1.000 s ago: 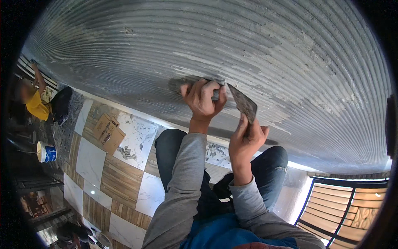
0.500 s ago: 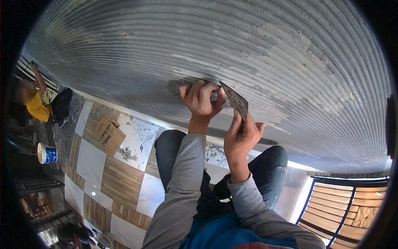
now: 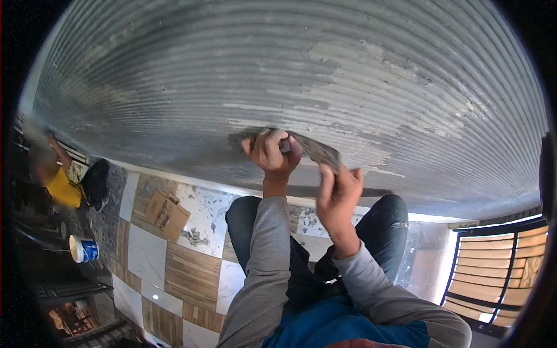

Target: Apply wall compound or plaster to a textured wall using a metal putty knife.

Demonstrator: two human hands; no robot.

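A flat metal trowel (image 3: 318, 152) with a mortar-smeared blade lies against the ridged grey wall (image 3: 278, 75). My left hand (image 3: 271, 153) is closed around its handle, whose grey end shows by the thumb. My right hand (image 3: 339, 197) pinches the right end of the blade between thumb and fingers, slightly blurred by motion. Smooth patches of grey mortar (image 3: 365, 61) cover some ridges above the hands. Part of the blade is hidden behind my left hand.
On the tiled floor (image 3: 191, 269) lies a flattened cardboard box (image 3: 168, 214). A white and blue bucket (image 3: 84, 249) stands at left, near a co-worker in a yellow shirt (image 3: 64, 188). My bent knees (image 3: 383, 226) sit close to the wall. A barred window or gate (image 3: 487, 272) is at lower right.
The view has shifted, with the floor things now lower and farther right. The trowel blade is tilted flatter toward the wall, both hands still on it.
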